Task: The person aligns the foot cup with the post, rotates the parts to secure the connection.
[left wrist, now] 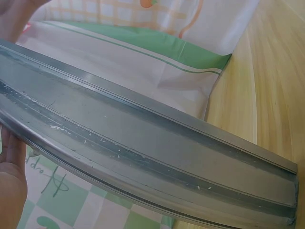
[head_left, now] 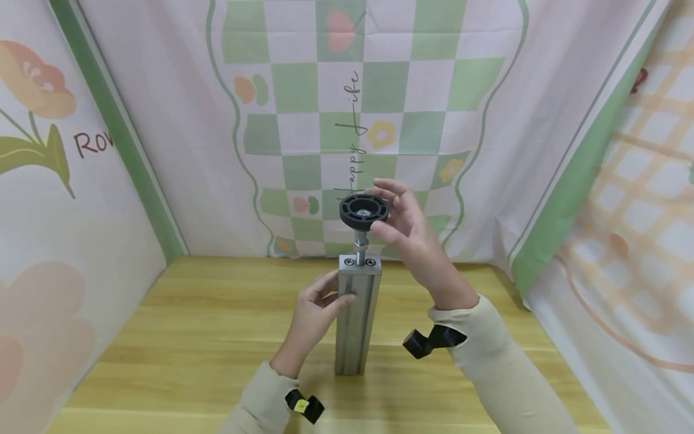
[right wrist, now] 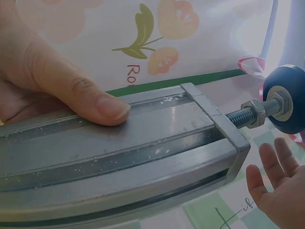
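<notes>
A grey aluminium profile (head_left: 355, 325) stands upright on the wooden table, with a screwed end plate (head_left: 360, 263) on top. A threaded rod with nuts (right wrist: 252, 113) rises from the plate and carries a round black levelling foot (head_left: 352, 222). My left hand (head_left: 317, 304) grips the profile's upper part, its thumb lying flat on the metal in the right wrist view. Up at the foot, my right hand (head_left: 414, 241) has thumb and fingers bent about the rim. Its other fingers (right wrist: 276, 176) spread loosely below the foot. White specks dot the profile's grooves (left wrist: 119, 155).
The wooden table (head_left: 206, 325) spreads around the profile's base. Behind it hangs a green and white checked cloth (head_left: 295, 87), with printed cloth on the left (head_left: 32, 211) and right (head_left: 640, 241). Each sleeve has a small black mount (head_left: 434, 342) at the wrist.
</notes>
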Available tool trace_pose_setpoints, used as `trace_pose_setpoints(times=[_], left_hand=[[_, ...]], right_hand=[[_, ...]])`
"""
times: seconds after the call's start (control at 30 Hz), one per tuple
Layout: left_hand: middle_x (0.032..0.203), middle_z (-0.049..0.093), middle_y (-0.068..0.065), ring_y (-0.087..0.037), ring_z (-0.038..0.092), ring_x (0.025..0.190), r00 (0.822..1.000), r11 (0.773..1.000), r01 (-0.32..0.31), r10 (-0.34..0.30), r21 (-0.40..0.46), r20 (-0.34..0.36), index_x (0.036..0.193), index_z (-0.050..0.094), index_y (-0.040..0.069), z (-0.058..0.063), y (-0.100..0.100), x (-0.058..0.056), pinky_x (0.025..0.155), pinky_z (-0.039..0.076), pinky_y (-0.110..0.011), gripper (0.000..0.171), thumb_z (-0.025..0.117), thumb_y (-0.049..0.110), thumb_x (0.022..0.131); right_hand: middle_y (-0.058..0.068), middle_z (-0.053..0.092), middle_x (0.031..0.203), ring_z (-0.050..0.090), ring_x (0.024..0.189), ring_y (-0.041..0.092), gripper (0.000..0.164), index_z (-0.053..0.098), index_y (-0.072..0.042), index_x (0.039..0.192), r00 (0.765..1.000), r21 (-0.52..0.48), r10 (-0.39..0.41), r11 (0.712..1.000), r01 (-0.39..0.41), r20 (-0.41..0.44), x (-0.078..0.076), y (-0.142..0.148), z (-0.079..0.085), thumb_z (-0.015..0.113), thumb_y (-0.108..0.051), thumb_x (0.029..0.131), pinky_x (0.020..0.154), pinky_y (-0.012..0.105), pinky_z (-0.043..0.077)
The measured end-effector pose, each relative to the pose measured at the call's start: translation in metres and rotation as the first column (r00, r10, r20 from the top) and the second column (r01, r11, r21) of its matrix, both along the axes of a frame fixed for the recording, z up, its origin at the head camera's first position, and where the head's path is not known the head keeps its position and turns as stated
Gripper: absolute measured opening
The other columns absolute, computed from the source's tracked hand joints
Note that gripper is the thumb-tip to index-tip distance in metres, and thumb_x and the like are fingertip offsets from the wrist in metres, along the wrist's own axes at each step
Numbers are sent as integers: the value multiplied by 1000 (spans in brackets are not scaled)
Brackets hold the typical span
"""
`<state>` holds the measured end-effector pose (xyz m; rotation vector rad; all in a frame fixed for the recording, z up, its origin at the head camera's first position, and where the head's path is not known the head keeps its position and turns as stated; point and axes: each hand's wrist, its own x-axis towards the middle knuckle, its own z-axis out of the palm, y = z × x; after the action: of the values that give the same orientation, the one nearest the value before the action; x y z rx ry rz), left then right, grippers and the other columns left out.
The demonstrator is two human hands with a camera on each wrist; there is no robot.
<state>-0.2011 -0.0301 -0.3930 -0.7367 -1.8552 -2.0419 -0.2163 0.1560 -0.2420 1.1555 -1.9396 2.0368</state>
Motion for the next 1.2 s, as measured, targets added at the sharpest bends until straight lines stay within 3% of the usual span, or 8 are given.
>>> trace_pose_setpoints(times=[0.13, 0.27, 0.57, 0.87, 1.03, 1.13, 1.2], left_hand=[[118, 67, -12, -19, 65, 99, 1000, 1000, -1, 1, -4, -1, 131, 64, 2, 0, 0, 0, 88, 57, -36, 44, 76, 3, 89], [117, 67, -13, -19, 65, 99, 1000, 1000, 5, -5, -4, -4, 131, 63, 1, 1, 1, 0, 88, 57, -36, 44, 75, 2, 89], [117, 67, -13, -21, 65, 99, 1000, 1000, 7, -7, -7, 5, 131, 64, 2, 1, 1, 0, 89, 57, -36, 43, 75, 3, 89], [117, 66, -12, -20, 65, 99, 1000, 1000, 6, -6, -6, 4, 131, 64, 2, 1, 0, 0, 89, 57, -37, 43, 75, 2, 90], [117, 67, -12, -20, 65, 99, 1000, 1000, 6, -6, -5, -3, 131, 64, 2, 1, 0, 0, 88, 57, -37, 43, 75, 3, 89], [117, 67, -12, -21, 65, 99, 1000, 1000, 3, -3, -6, 0, 131, 64, 2, 0, 0, 0, 88, 57, -37, 43, 75, 3, 89], [117, 67, -12, -21, 65, 99, 1000, 1000, 2, -2, -9, 5, 131, 64, 2, 0, -1, 1, 88, 57, -37, 43, 75, 4, 89]], right_hand=[[15, 34, 155, 37, 139, 29, 55, 29, -6, 154, 998, 26, 58, 998, -57, -32, 0, -4, 4, 31, -22, 102, 118, 47, 21], [21, 36, 154, 33, 143, 30, 54, 32, 2, 152, 991, 10, 125, 992, -125, -45, 0, -4, 6, 21, -18, 103, 119, 48, 17], [22, 47, 145, 41, 136, 33, 53, 35, 11, 146, 994, -7, 100, 995, -101, -33, -1, -2, 4, 26, -14, 100, 117, 46, 22], [18, 50, 141, 46, 128, 35, 43, 51, -4, 138, 997, -12, 41, 999, -42, -58, -2, -2, 0, 34, -14, 99, 113, 43, 28], [14, 50, 142, 51, 123, 31, 29, 55, -14, 126, 999, -7, -47, 999, 46, -24, 2, -1, -1, 48, -15, 98, 103, 34, 42], [15, 49, 140, 53, 117, 31, 32, 52, -12, 127, 998, -13, -61, 998, 61, -14, 3, -1, -1, 54, -13, 95, 96, 31, 51], [16, 48, 138, 53, 117, 31, 38, 47, -9, 133, 998, -6, -55, 998, 55, -32, 3, -2, -1, 51, -13, 95, 98, 31, 49]])
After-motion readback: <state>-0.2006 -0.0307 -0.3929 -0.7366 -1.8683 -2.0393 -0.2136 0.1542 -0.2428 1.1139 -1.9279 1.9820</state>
